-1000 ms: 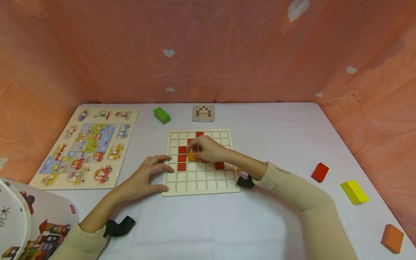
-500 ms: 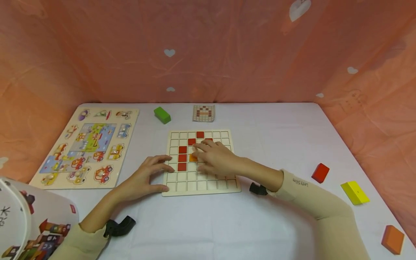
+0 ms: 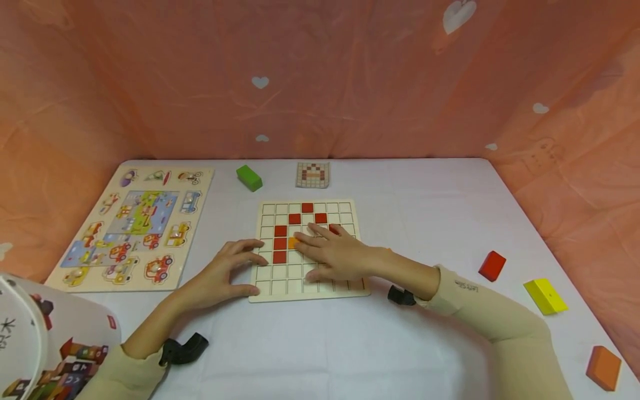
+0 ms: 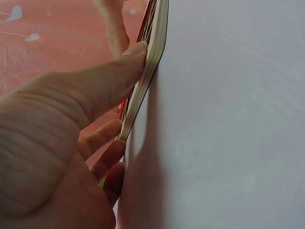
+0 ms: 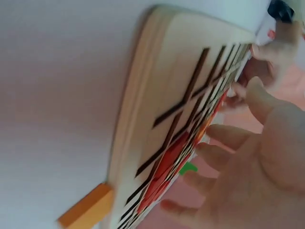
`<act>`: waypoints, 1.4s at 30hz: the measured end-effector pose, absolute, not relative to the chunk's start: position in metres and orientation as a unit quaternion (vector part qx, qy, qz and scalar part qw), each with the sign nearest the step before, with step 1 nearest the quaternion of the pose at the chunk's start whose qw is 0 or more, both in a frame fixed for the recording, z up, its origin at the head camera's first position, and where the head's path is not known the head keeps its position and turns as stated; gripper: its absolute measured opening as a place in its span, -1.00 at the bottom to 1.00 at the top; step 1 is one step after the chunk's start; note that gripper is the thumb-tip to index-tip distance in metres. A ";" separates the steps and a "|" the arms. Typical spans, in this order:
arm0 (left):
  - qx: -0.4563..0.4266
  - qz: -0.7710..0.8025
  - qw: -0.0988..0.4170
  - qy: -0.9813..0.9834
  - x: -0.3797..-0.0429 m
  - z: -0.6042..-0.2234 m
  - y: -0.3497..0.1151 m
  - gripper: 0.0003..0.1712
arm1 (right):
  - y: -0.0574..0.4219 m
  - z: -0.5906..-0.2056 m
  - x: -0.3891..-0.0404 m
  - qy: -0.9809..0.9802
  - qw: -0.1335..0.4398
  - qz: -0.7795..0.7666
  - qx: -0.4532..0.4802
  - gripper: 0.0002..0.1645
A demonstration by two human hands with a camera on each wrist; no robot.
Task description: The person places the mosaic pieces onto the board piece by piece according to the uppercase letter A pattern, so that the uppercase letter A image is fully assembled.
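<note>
A wooden grid board lies mid-table, with several red tiles in its squares. One orange tile sits beside the red column on the left. My left hand rests against the board's left edge, its thumb and fingertips touching the rim, as the left wrist view also shows for the thumb. Over the right half of the board spreads my right hand, palm down with extended fingers. Its fingertips are near the orange tile, and nothing is held. The hand hides several squares and part of the red tiles.
A small pattern card and a green block lie behind the board. The vehicle puzzle and a white bucket stand left. Red, yellow and orange blocks lie right. Another orange block is beside the board.
My right hand has let go of the orange tile, spread its fingers and shifted slightly right. The tile now lies in its square. My left hand has stayed put.
</note>
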State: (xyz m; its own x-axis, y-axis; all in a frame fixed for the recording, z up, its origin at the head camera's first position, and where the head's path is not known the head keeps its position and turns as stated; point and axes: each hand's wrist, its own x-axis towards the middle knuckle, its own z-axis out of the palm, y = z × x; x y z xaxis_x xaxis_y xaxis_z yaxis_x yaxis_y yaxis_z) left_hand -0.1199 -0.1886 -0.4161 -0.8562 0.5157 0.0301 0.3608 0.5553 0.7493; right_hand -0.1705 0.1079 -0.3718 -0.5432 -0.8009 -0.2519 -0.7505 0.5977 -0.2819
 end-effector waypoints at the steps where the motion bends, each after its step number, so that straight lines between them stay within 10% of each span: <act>1: 0.249 0.400 0.098 0.877 -0.120 -0.416 -0.189 -0.52 | 0.111 -0.371 -0.173 0.875 0.180 -0.095 -0.440 -0.12; 19: 0.243 0.397 0.098 0.879 -0.121 -0.419 -0.189 -0.50 | 0.243 -0.377 -0.176 0.868 0.185 -0.376 -0.268 -0.50; 42: 0.245 0.392 0.093 0.882 -0.119 -0.417 -0.189 -0.51 | 0.225 -0.376 -0.191 0.845 0.196 -0.403 -0.292 -0.80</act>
